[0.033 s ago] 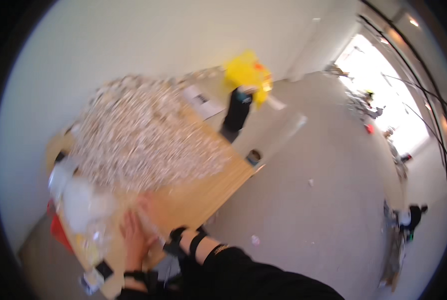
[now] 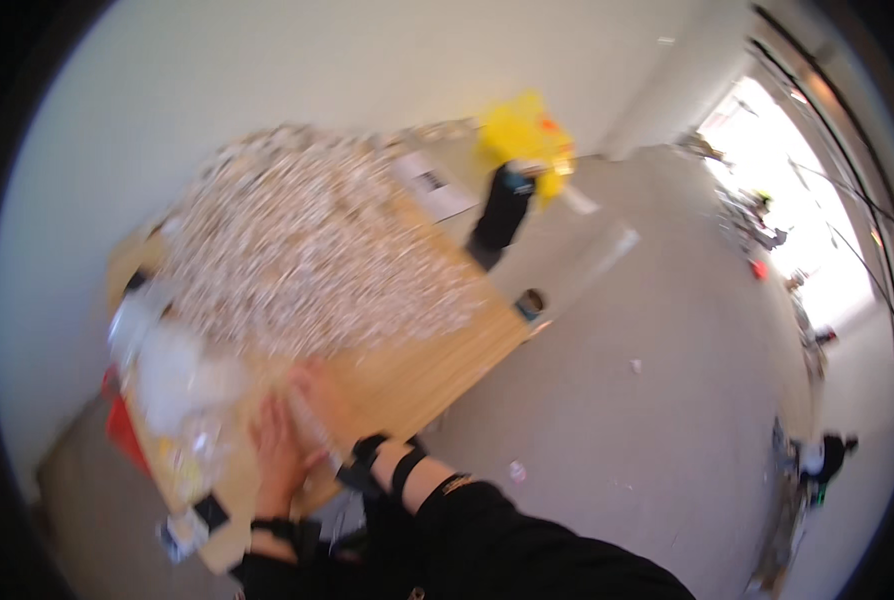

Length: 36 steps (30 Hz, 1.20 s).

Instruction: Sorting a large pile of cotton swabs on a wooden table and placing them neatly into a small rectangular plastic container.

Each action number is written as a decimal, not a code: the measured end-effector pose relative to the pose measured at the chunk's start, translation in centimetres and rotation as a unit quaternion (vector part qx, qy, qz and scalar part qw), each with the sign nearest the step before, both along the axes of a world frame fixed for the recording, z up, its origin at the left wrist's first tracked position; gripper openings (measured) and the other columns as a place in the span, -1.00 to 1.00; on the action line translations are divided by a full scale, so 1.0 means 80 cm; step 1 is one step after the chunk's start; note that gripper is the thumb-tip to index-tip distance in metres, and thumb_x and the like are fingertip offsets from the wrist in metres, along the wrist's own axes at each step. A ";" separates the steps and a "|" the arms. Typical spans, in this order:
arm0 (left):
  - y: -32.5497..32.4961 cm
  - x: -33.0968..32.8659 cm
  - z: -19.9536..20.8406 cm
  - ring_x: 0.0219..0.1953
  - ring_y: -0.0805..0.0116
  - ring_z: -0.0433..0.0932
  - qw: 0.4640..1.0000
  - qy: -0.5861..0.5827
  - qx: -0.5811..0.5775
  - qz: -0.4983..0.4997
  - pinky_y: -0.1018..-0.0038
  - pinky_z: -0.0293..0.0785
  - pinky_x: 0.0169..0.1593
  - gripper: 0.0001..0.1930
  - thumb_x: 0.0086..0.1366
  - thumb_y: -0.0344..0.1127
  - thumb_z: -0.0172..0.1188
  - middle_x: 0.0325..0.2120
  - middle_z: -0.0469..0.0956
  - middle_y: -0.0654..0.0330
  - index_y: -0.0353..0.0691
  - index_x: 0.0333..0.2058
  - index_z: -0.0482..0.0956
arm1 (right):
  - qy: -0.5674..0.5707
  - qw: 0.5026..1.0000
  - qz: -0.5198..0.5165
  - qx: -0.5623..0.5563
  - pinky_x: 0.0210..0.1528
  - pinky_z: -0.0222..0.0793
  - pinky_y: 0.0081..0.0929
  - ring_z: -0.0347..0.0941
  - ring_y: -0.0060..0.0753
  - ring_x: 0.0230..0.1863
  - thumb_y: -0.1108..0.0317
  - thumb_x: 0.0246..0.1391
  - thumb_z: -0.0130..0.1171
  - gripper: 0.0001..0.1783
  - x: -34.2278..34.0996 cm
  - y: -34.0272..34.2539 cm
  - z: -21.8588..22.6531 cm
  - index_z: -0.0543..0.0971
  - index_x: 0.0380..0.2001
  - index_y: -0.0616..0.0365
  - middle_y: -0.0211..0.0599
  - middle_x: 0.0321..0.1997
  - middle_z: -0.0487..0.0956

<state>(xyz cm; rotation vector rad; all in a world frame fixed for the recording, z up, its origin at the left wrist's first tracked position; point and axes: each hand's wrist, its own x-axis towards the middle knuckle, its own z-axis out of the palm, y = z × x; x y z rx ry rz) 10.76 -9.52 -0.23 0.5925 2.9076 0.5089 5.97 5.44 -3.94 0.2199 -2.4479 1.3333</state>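
Both my hands are close together at the near end of a wooden table [image 2: 437, 355], blurred by motion. My left hand [image 2: 279, 450] lies at the table's near part with its fingers stretched forward. Just right of it, my right hand [image 2: 322, 395] reaches in, its fingers too smeared to read. A pale, clear strip [image 2: 312, 428] shows between the hands; I cannot make out whether either grips it. Beyond them spreads a large heap of small whitish pieces [image 2: 317, 250]. Left of my hands sit clear and white plastic bags [image 2: 182, 380].
A dark cup-like container [image 2: 530, 303] stands at the table's right corner. Farther back are a white printed sheet [image 2: 434, 187], a tall black object [image 2: 502, 215] and a yellow bag [image 2: 522, 135]. Something red [image 2: 125, 435] hangs by the left edge. A person [image 2: 827, 460] is at far right.
The whole view has shifted slightly, so the table and heap appear a little farther right and higher. My hands stay close together at the same part of the table.
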 end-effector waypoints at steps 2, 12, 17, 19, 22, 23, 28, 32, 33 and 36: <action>0.023 -0.014 0.000 0.43 0.04 -0.16 0.999 0.022 0.004 -0.032 -0.04 -0.28 0.37 0.22 -0.15 0.28 0.35 0.37 -0.07 -0.09 -0.37 0.32 -0.04 | 0.143 0.980 -0.083 0.107 0.01 0.31 -0.15 0.36 0.04 -0.06 0.50 0.01 0.06 -0.78 -0.010 0.025 -0.021 0.54 -0.22 0.17 -0.05 -0.18 0.48; -0.009 0.000 -0.012 0.43 0.08 -0.16 0.998 0.055 0.014 0.011 0.00 -0.27 0.38 0.27 -0.13 0.51 0.16 0.37 -0.09 -0.08 -0.41 0.32 -0.04 | -0.050 0.987 -0.086 -0.123 -0.14 0.45 -0.44 0.45 -0.26 -0.15 0.61 0.04 0.08 -0.74 0.001 -0.008 0.025 0.53 -0.16 0.20 -0.15 -0.13 0.42; 0.001 -0.002 -0.012 0.43 0.10 -0.19 0.998 0.055 0.023 0.006 0.01 -0.28 0.38 0.27 -0.13 0.52 0.14 0.37 -0.10 -0.06 -0.40 0.32 -0.03 | 0.013 0.994 -0.018 -0.108 -0.20 0.47 -0.47 0.43 -0.29 -0.23 0.69 -0.02 0.09 -0.67 -0.011 0.009 -0.004 0.49 -0.14 0.20 -0.18 -0.19 0.38; -0.002 -0.001 -0.014 0.44 0.16 -0.21 0.998 0.055 0.013 0.017 0.04 -0.32 0.39 0.31 -0.18 0.56 0.12 0.38 -0.11 -0.03 -0.38 0.32 -0.03 | -0.003 0.994 0.003 -0.111 -0.18 0.49 -0.49 0.43 -0.28 -0.23 0.70 -0.04 0.09 -0.65 -0.009 0.007 0.000 0.49 -0.13 0.21 -0.17 -0.19 0.37; -0.005 -0.002 -0.015 0.44 0.16 -0.21 0.999 0.037 0.006 0.026 0.06 -0.34 0.40 0.30 -0.17 0.58 0.09 0.38 -0.12 -0.02 -0.38 0.33 -0.04 | -0.023 0.997 0.026 -0.062 -0.16 0.49 -0.52 0.45 -0.28 -0.17 0.67 -0.01 0.08 -0.63 -0.009 0.001 0.009 0.48 -0.07 0.24 -0.14 -0.16 0.37; -0.006 -0.001 -0.016 0.44 0.16 -0.21 0.999 0.038 0.011 0.037 0.06 -0.34 0.40 0.30 -0.17 0.58 0.09 0.38 -0.12 -0.02 -0.38 0.33 -0.04 | -0.025 0.999 0.022 -0.029 -0.18 0.45 -0.49 0.43 -0.26 -0.20 0.67 0.00 0.06 -0.59 -0.004 -0.002 0.010 0.44 -0.02 0.23 -0.14 -0.17 0.37; -0.001 0.003 -0.014 0.44 0.16 -0.21 0.998 0.048 0.025 0.024 0.07 -0.34 0.40 0.30 -0.15 0.60 0.04 0.38 -0.12 -0.02 -0.39 0.33 -0.04 | -0.020 1.000 0.022 0.005 -0.16 0.35 -0.30 0.36 -0.14 -0.24 0.64 0.04 -0.02 -0.49 -0.005 -0.010 0.017 0.35 0.11 0.17 -0.09 -0.19 0.34; 0.001 0.004 -0.014 0.44 0.16 -0.20 0.998 0.048 -0.008 0.025 0.08 -0.34 0.40 0.30 -0.15 0.61 0.03 0.38 -0.12 -0.04 -0.40 0.32 -0.04 | -0.001 0.998 0.009 0.058 -0.09 0.35 -0.24 0.37 -0.03 -0.11 0.62 0.04 -0.02 -0.50 -0.004 -0.008 0.011 0.35 0.10 0.16 -0.03 -0.11 0.32; -0.002 0.003 -0.012 0.44 0.16 -0.20 0.998 0.057 -0.005 0.025 0.09 -0.34 0.40 0.30 -0.15 0.61 0.02 0.38 -0.12 -0.04 -0.41 0.32 -0.03 | 0.011 0.998 0.006 0.067 -0.07 0.35 -0.23 0.36 0.01 -0.08 0.62 0.03 -0.01 -0.52 -0.010 -0.010 0.012 0.36 0.08 0.16 0.00 -0.09 0.32; -0.002 0.003 -0.007 0.44 0.17 -0.20 0.998 0.064 0.005 0.023 0.10 -0.36 0.41 0.30 -0.15 0.60 0.03 0.38 -0.12 -0.04 -0.42 0.31 -0.03 | -0.034 0.996 0.021 0.076 -0.02 0.35 -0.22 0.35 0.09 -0.02 0.62 0.02 -0.01 -0.56 -0.016 -0.007 0.015 0.41 0.03 0.17 0.03 -0.06 0.32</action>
